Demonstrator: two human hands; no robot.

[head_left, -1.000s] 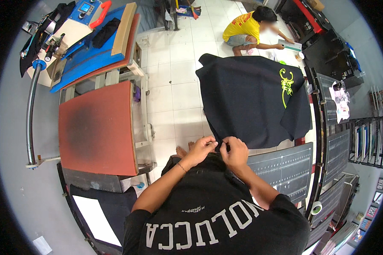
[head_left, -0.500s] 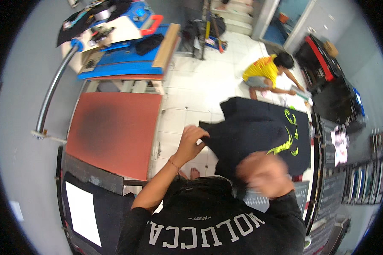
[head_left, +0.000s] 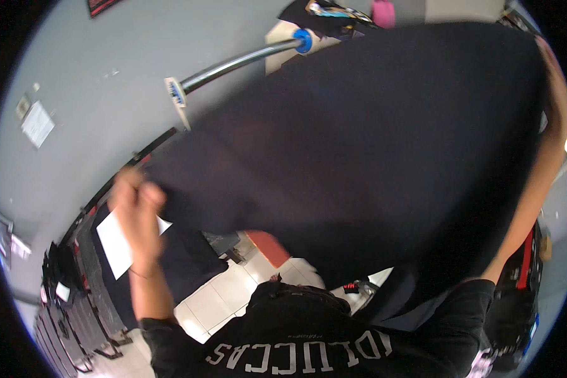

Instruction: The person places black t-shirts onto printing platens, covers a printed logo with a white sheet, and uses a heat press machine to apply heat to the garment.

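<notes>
Black cloth fills most of the view: a dark T-shirt [head_left: 372, 157] is spread wide in the air in front of the person, stretched between both raised arms and hiding much of the room behind it. The left hand [head_left: 135, 201] sits at the shirt's lower left edge, its fingers closed together on the fabric, blurred but clearly pinching the hem. The right hand [head_left: 551, 60] is up at the far right rim, at the shirt's upper corner; it is so blurred and close to the edge that one cannot tell how the fingers lie, though the cloth hangs from that spot. Below the left hand, a white sheet of paper [head_left: 116, 242] lies on a dark flat board [head_left: 183, 264]. A metal bar with a blue collar [head_left: 246, 60] slants across the grey wall [head_left: 88, 75] above the shirt. Pale floor tiles [head_left: 223, 293] and a patch of a red-orange pad [head_left: 268, 247] show under the shirt's lower edge, near the person's own black lettered shirt [head_left: 309, 340]
</notes>
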